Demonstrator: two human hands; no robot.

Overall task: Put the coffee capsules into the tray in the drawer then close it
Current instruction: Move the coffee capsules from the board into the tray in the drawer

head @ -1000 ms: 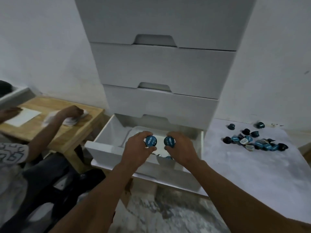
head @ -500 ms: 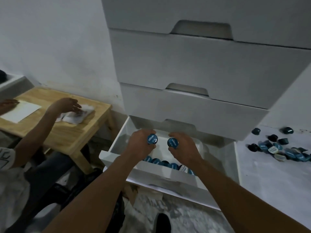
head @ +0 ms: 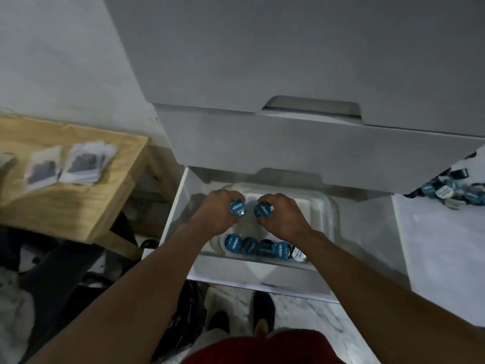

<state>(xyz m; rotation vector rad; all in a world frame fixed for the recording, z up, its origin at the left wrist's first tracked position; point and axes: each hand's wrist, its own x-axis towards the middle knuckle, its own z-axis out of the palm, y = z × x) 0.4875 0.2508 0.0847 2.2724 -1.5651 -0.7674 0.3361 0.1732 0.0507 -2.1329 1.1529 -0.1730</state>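
Each hand, left hand (head: 217, 214) and right hand (head: 282, 215), was clamped on one blue capsule (head: 237, 208) above the white tray (head: 319, 206) in the open drawer (head: 262, 278); a row of capsules (head: 258, 246) lay along the tray's near edge.

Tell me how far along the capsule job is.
Done: a row of capsules sits in the tray in the open drawer. In hand: left hand and right hand each hold one capsule above it. Left: the loose pile on the right, then closing.
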